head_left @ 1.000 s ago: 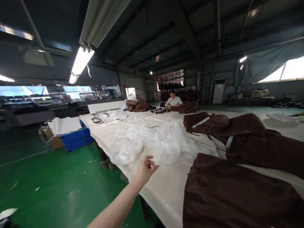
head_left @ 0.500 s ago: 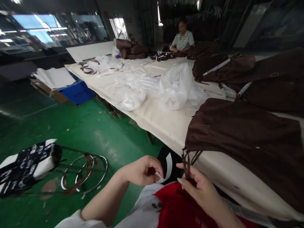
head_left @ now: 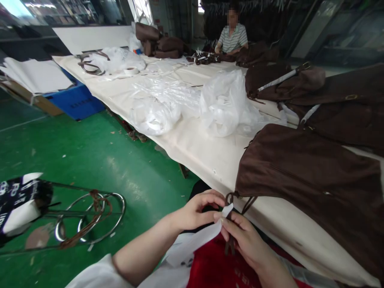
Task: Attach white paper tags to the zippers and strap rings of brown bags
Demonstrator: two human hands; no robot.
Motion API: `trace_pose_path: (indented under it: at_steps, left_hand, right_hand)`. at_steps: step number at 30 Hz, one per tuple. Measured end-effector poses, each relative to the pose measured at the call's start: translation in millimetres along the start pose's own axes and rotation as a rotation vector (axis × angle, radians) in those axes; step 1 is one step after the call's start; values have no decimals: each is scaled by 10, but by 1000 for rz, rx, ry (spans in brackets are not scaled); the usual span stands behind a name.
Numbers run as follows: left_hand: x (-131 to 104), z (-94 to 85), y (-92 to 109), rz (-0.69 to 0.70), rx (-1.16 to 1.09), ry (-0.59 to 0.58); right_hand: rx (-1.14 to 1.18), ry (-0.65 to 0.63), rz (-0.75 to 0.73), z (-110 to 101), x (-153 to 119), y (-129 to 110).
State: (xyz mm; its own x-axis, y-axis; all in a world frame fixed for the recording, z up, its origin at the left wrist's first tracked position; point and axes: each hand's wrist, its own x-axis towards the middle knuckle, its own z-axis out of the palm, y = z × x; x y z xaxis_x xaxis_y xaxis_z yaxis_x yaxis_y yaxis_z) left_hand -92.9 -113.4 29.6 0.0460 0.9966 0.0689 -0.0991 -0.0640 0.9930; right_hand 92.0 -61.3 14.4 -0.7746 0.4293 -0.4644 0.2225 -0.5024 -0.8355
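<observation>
My left hand [head_left: 204, 210] is curled at the near edge of the table, its thumb and fingers closed on the upper part of a white strip [head_left: 196, 242]. The strip's long end hangs down over my lap. My right hand [head_left: 247, 240] pinches thin brown straps [head_left: 229, 199], with the strip's top end lying against them at the fingertips. These straps come from the corner of a dark brown bag [head_left: 303, 164] lying on the table to the right. Part of the straps is hidden behind the strip and my fingers.
Clear plastic bags [head_left: 223, 104] lie on the cloth-covered table [head_left: 198, 150]. More brown bags [head_left: 279, 80] are piled at the right. Across the table sits a person [head_left: 232, 38]. A stool [head_left: 105, 216] lies on the green floor at left, near a blue box [head_left: 76, 102].
My left hand has moved right with the white strip, bringing its end against the straps in my right hand. The view has shifted slightly.
</observation>
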Motion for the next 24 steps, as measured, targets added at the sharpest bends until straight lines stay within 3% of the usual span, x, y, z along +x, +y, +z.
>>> trace_pose_path:
  at_steps: [5,9,14,18,24]
  left_hand:
    - [67,166,-119,-138,-176,81]
    - [10,306,-173,-203,-265,79]
    - [-137,368,-94,-220,-202,148]
    - [-270,360,-43,-269,-45,195]
    - [-488,413,-222,-296,-120,174]
  right_hand:
    - [-80,20,11,-42,60,-17]
    - [-57,-17,0,-47,46,-51]
    - [-20,-30,-71,6,31,-91]
    - [-84,42,-183,9,19,-30]
    - [-138,114,-180,14,-118,207]
